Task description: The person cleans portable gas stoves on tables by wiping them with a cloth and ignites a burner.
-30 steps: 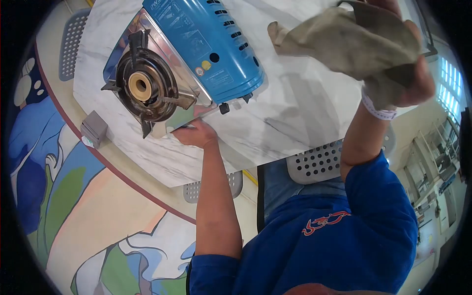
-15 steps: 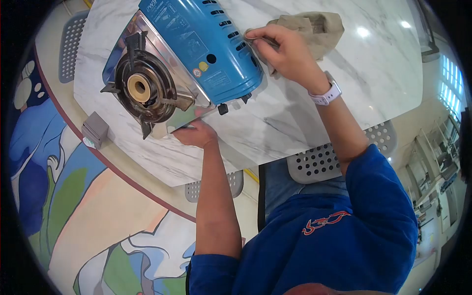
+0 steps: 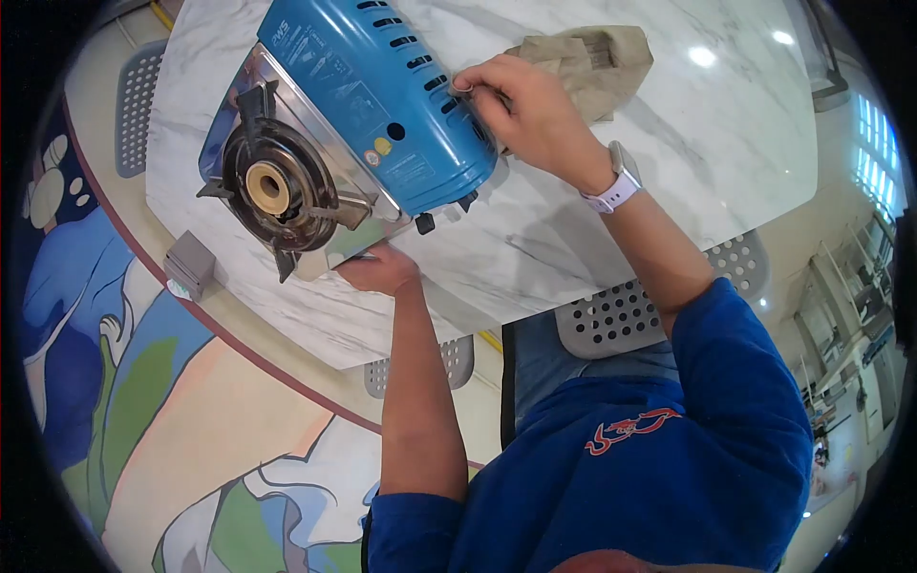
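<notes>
A blue portable gas stove (image 3: 368, 95) with a round burner (image 3: 269, 188) and dark pan supports is tilted on the marble-patterned table. My left hand (image 3: 384, 268) grips its near lower edge, the fingertips hidden beneath the metal. Closed in a pinch, my right hand (image 3: 540, 119) is at the slotted side of the blue housing. A beige cloth (image 3: 611, 69) lies bunched behind and under this hand, with a small bit of it showing at the fingertips by the slots. The stove's dark knob (image 3: 425, 224) faces me.
A small grey box (image 3: 190, 265) stands at the left edge of the white marble-patterned table (image 3: 573, 244). Grey perforated chairs (image 3: 611, 320) sit around the table. A painted mural (image 3: 191, 411) lies beyond its left side.
My right hand has moved a little left and down along the slotted side. The stove's blue housing has shifted slightly left, while my left hand keeps its grip.
</notes>
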The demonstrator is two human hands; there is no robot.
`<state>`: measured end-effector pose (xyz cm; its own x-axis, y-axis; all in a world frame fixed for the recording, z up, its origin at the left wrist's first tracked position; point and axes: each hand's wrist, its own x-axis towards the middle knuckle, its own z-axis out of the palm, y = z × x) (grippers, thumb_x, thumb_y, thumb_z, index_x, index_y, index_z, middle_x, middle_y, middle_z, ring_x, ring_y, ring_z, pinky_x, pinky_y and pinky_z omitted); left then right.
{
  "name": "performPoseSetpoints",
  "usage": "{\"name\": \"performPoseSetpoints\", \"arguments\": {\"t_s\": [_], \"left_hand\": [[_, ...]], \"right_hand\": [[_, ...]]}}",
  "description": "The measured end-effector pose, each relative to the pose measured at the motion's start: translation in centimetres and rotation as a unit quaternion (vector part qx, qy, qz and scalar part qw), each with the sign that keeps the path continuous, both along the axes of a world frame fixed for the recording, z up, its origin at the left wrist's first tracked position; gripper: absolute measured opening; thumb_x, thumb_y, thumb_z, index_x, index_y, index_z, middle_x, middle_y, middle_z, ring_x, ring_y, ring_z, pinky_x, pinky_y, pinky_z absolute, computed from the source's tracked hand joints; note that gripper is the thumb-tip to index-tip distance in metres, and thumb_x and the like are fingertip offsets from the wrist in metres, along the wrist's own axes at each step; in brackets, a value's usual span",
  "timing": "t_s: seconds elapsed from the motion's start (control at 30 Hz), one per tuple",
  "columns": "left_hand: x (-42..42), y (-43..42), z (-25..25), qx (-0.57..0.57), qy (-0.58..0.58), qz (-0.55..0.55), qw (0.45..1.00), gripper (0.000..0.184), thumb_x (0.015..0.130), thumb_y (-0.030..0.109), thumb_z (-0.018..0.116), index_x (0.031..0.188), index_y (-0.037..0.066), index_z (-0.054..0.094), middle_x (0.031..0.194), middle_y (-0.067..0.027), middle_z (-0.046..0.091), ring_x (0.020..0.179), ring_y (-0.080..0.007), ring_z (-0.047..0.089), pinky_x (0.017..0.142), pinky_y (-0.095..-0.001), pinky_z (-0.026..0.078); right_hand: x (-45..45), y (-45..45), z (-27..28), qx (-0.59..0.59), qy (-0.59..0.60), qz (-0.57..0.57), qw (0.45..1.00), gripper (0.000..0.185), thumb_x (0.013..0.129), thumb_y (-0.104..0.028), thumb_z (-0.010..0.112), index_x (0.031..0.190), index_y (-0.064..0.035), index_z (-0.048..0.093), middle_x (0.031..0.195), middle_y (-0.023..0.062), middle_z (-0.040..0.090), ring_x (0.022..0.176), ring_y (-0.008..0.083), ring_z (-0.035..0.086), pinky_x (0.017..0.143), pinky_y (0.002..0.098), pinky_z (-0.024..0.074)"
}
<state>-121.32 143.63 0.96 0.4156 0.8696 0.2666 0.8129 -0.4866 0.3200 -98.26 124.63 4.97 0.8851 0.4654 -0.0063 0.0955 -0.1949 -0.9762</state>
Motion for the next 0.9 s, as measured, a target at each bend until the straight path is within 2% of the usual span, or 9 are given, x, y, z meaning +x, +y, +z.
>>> {"name": "performPoseSetpoints", "arguments": {"t_s": [0.13, 0.3, 0.4, 0.5, 0.8, 0.9], "left_hand": [[0.3, -0.1, 0.2, -0.002, -0.016, -0.011, 1.000, 0.059, 0.084, 0.028, 0.059, 0.128, -0.007, 0.039, 0.112, -0.0305, 0.054, 0.101, -0.0468, 0.054, 0.084, -0.0514, 0.043], [-0.2, 0.2, -0.3, -0.019, -0.013, 0.011, 1.000, 0.060, 0.084, 0.032, 0.056, 0.127, -0.007, 0.039, 0.113, -0.0295, 0.054, 0.102, -0.0468, 0.052, 0.085, -0.0524, 0.042], [-0.6, 0.3, -0.5, -0.003, 0.025, 0.017, 1.000, 0.058, 0.085, 0.031, 0.054, 0.125, -0.007, 0.041, 0.116, -0.0297, 0.052, 0.105, -0.0461, 0.050, 0.088, -0.0528, 0.040], [-0.3, 0.1, -0.2, -0.017, 0.011, 0.017, 1.000, 0.055, 0.084, 0.029, 0.054, 0.124, -0.007, 0.042, 0.117, -0.0301, 0.051, 0.107, -0.0454, 0.049, 0.089, -0.0529, 0.038], [0.2, -0.2, 0.1, -0.008, -0.002, -0.002, 1.000, 0.062, 0.083, 0.024, 0.055, 0.133, -0.007, 0.034, 0.115, -0.0308, 0.051, 0.105, -0.0468, 0.051, 0.088, -0.0521, 0.041], [0.2, -0.2, 0.2, -0.034, 0.004, 0.024, 0.999, 0.065, 0.083, 0.025, 0.054, 0.135, -0.007, 0.032, 0.117, -0.0311, 0.051, 0.106, -0.0473, 0.050, 0.088, -0.0524, 0.041]], "right_hand": [[0.1, 0.2, -1.2, -0.065, -0.027, 0.006, 0.997, 0.016, 0.084, -0.006, 0.051, 0.091, -0.0023, 0.065, 0.081, 0.0145, 0.060, 0.077, 0.0310, 0.059, 0.072, 0.0387, 0.0475], [-0.4, -0.2, 0.1, -0.039, -0.037, -0.003, 0.999, 0.015, 0.084, -0.005, 0.050, 0.092, -0.0023, 0.064, 0.080, 0.0129, 0.059, 0.075, 0.0304, 0.058, 0.071, 0.0378, 0.0474], [-0.5, -0.1, 0.4, -0.017, -0.031, -0.007, 0.999, 0.015, 0.084, -0.005, 0.050, 0.092, -0.0029, 0.063, 0.080, 0.0124, 0.058, 0.074, 0.0301, 0.058, 0.071, 0.0374, 0.0473], [-0.3, 0.1, -0.5, -0.019, -0.031, -0.012, 0.999, 0.014, 0.085, -0.005, 0.051, 0.091, -0.0035, 0.063, 0.080, 0.0122, 0.058, 0.074, 0.0300, 0.057, 0.070, 0.0374, 0.0471], [0.1, -0.1, 0.7, -0.012, -0.041, 0.024, 0.999, 0.014, 0.084, -0.005, 0.051, 0.093, -0.0032, 0.062, 0.084, 0.0129, 0.058, 0.074, 0.0311, 0.057, 0.070, 0.0384, 0.0471], [0.3, 0.1, -0.7, -0.016, -0.061, 0.013, 0.998, 0.013, 0.084, -0.005, 0.051, 0.092, -0.0037, 0.062, 0.083, 0.0127, 0.057, 0.075, 0.0308, 0.057, 0.070, 0.0384, 0.0469]]}}
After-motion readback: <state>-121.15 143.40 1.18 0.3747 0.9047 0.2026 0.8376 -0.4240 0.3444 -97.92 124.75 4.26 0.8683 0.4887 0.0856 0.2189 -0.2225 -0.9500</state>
